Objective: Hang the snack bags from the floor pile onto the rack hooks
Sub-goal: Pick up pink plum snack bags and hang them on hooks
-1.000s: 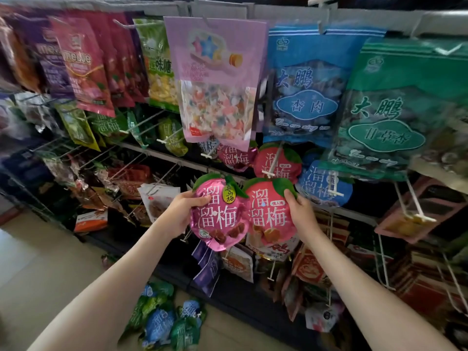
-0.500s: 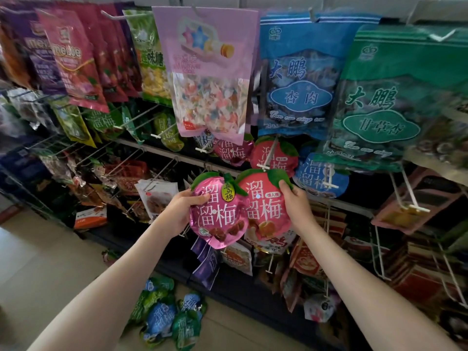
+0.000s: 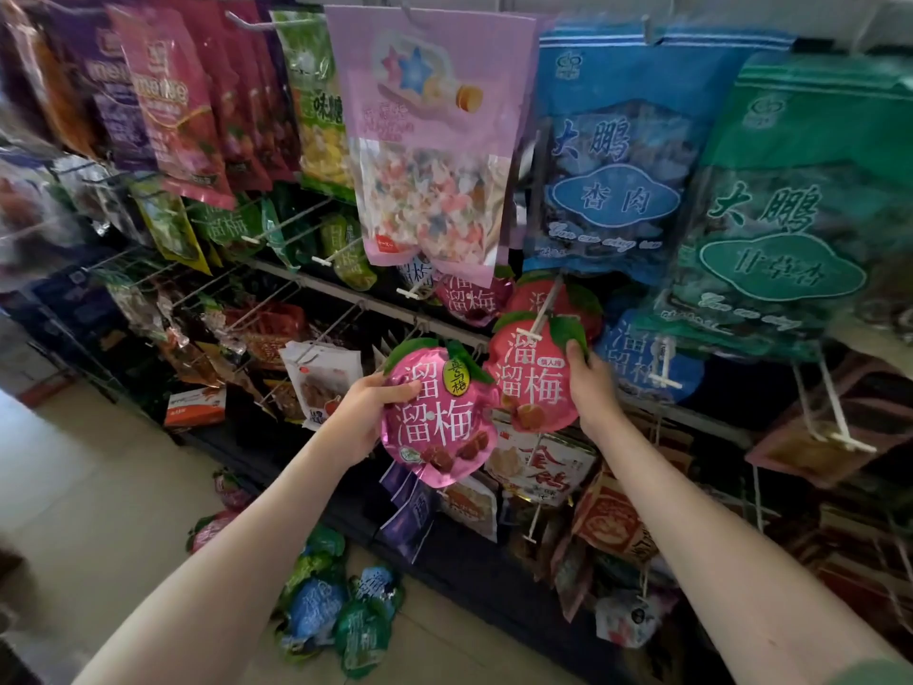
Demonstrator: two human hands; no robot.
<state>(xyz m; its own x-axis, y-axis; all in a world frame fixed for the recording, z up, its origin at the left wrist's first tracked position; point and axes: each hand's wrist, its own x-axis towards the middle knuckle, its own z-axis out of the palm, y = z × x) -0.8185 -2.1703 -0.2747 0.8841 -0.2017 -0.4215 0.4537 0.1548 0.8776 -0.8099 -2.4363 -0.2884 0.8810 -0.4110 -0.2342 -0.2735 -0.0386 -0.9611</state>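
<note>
Since half a second ago, the left hand (image 3: 365, 412) and its pink plum-shaped bag (image 3: 437, 417) have barely shifted. The right hand (image 3: 590, 393) has lifted the red plum-shaped bag (image 3: 531, 383) a little, so the bag's top now overlaps the white crossbar tip of a hook (image 3: 546, 309) that stood just above it before.

The pale tiled floor (image 3: 74, 487) fills the lower left of the frame. At lower centre the pile (image 3: 336, 610) of blue, green and pink snack bags lies on it, in front of the dark base of the rack (image 3: 346, 299). Along the rack's top row hang a large pink bag (image 3: 430, 140), a large blue bag (image 3: 612, 155) and a large green bag (image 3: 790, 215).

At centre, the left hand grips the pink plum-shaped bag by its left edge, thumb on the front. Just to the right, the red plum-shaped bag overlaps it, pinched at its upper right leaf by the right hand, thumb in front. Whether the hook passes through this bag's hole cannot be told.
</note>
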